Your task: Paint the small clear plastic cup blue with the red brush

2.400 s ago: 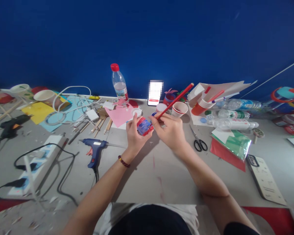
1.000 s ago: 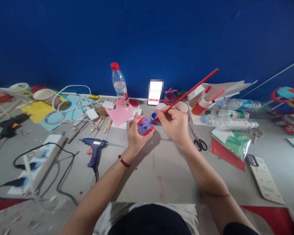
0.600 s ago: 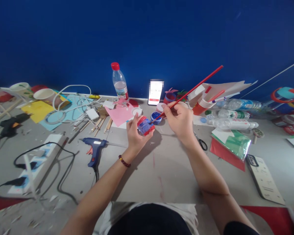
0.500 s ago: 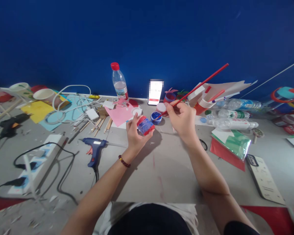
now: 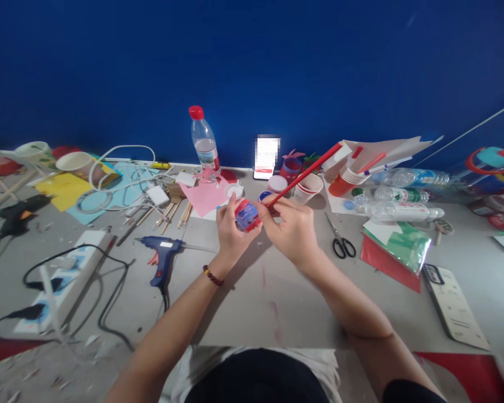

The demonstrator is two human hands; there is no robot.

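Observation:
My left hand (image 5: 229, 230) is closed round a small red piece painted blue (image 5: 246, 215), perhaps a cut cup or bottle part, and holds it tilted above the table. In my right hand (image 5: 292, 226) a long red paintbrush (image 5: 306, 174) is pinched near its lower end, its handle slanting up to the right. The brush's tip is hidden behind my fingers, close against the blue-painted side. Just behind both hands stands a small pot of blue paint (image 5: 264, 196), partly covered by my right hand. A pale pink lid or jar (image 5: 278, 183) sits beside it.
A lit phone (image 5: 265, 159) leans on the blue wall. To the left lie a blue glue gun (image 5: 163, 254), a power strip (image 5: 67, 282) and pink paper (image 5: 205, 193). Paper cups (image 5: 308, 187), scissors (image 5: 340, 240) and plastic bottles (image 5: 403, 211) are on the right.
My right hand has moved left and down, bringing the brush from the blue paint pot to the painted red piece. The scissors and a paper cup are now uncovered. My left hand barely moved.

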